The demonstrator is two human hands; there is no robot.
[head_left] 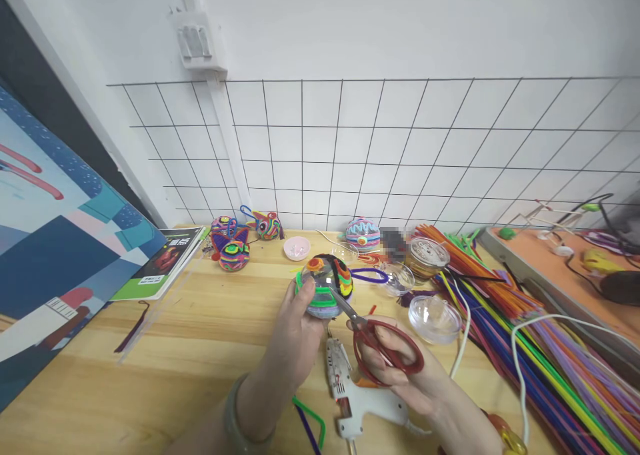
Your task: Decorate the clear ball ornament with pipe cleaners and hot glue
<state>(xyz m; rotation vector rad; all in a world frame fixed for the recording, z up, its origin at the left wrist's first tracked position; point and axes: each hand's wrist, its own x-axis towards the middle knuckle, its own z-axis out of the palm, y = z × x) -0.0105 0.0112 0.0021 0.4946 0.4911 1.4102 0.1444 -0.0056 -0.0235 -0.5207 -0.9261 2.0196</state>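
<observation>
My left hand [299, 328] grips a clear plastic ball [327, 276] partly covered with pipe cleaners in green, orange, yellow, black and lilac. My right hand [395, 358] is closed around the red handles of a pair of scissors [367, 331]. The scissor blades point up and left, and their tips lie against the lower right of the ball; whether they pinch a strand I cannot tell. Beneath my hands lies a white glue gun [350, 388] on the table. A green pipe cleaner [315, 415], bent, rests near my left wrist.
Decorated balls [234, 255] stand at the back left, another striped ball [363, 233] at the back. Clear half shells [435, 318], a pink dish [297, 248] and a round tub [427, 258] sit beyond my hands. Many pipe cleaners [545, 368] and a white cord [517, 368] lie right.
</observation>
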